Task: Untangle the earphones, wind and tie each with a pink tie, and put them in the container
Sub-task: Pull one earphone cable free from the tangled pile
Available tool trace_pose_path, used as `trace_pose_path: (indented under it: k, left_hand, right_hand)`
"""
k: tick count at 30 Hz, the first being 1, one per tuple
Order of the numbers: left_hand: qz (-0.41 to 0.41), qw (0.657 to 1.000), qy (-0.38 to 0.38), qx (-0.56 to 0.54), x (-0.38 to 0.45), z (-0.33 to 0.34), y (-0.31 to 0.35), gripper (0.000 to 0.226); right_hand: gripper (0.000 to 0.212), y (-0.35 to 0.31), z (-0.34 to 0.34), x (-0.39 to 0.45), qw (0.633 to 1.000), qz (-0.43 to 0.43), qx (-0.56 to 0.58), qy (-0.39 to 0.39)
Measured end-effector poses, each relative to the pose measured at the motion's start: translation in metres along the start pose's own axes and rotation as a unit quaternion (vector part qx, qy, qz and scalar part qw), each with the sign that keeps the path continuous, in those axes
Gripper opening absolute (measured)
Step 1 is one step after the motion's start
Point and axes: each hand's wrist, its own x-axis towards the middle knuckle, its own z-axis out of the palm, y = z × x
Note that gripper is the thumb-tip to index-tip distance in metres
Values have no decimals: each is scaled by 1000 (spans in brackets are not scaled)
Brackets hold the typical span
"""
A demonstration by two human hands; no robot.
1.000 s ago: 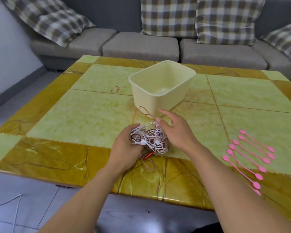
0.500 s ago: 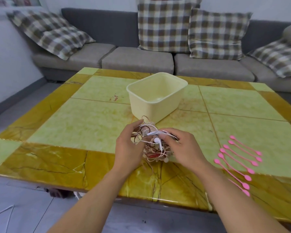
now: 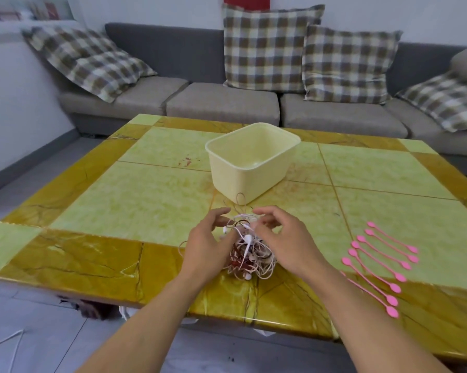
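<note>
Room: a grey sofa [image 3: 221, 103] with checked cushions [image 3: 267, 47] is seen along a pale wall; its right end is cut off by the frame edge.
Tabletop: a green and amber tiled tabletop [image 3: 146, 200] is set in front of the sofa; its near right corner is cut off at the frame.
Container: a cream plastic container [image 3: 251, 162] is stood near the middle of the tabletop, open at the top; nothing can be made out inside.
Left hand: the left hand [image 3: 205, 246] is placed against the left side of the bundle, its fingers curled round cords; the fingertips are partly hidden behind the wires.
Right hand: the right hand [image 3: 283, 238] is held at the upper right of the bundle, its fingers bent and pinching white strands at the top.
Earphones: a knotted bundle of white, pinkish and dark red earphones [image 3: 249, 254] is held between both hands, just in front of the container; single sets cannot be told apart.
Pink ties: seven pink ties [image 3: 377, 265] are laid in a row on the right, well apart from the bundle; the nearest ones are partly covered by the right forearm.
</note>
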Motion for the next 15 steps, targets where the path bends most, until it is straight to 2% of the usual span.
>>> trace_pose_path:
  k: [3,5,9,11,13,15]
  left_hand:
    - [10,1000,11,-24,1,0,-2,32]
    - [22,999,39,-24,3,-2,-3,30]
    - [18,991,116,-69,7,-5,3,18]
    - [13,987,137,-86,9,-7,3,25]
    - [-9,984,142,-110,10,-10,6,31]
    - [-9,989,99,-111,7,-12,8,23]
  right_hand:
    - [27,4,6,2,991,5,-129,-36]
    - [17,2,8,4,992,-6,-125,-23]
    - [15,-7,7,3,998,-33,7,59]
    - [19,-11,8,3,991,-36,87,92]
    - [18,-13,6,5,982,-37,136,123]
    - [11,-15,3,7,972,-37,176,149]
